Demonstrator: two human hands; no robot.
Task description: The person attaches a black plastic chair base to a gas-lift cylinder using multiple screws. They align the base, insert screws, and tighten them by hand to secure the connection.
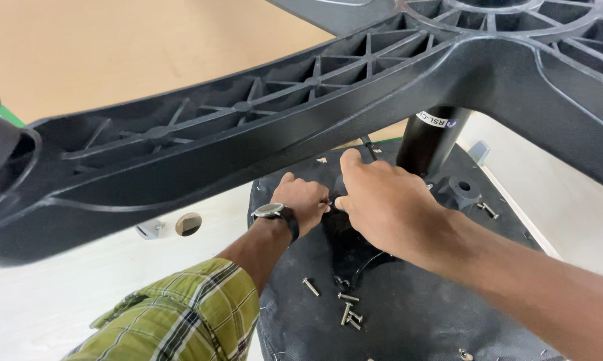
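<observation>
**Both hands at the underside of an upturned chair seat**

Pale floor lies all around me, with a tan wall or board beyond it at the top left. Nearest to me is my left sleeve (181,314), green-and-yellow plaid, just beside the dark fabric underside of the chair seat (415,321), which lies face down on the floor. Loose silver bolts (345,304) are scattered on that fabric close to me, and one more bolt (489,210) lies farther off on the right.

Past the bolts, my left hand (305,204), with a black wristwatch (275,212) on the wrist, is curled at the black metal plate (348,251) fixed to the seat. My right hand (382,200) comes in from the right and presses down beside it, fingertips pinched together where the two hands meet. I cannot tell what small part, if any, either hand grips; it is hidden between them.

Just behind my hands a black cylinder (428,140) rises from the seat into the hub of the black plastic star base (248,134), whose ribbed arms stretch across the whole view above. A black knob (458,190) sits on the seat right of the cylinder.
</observation>
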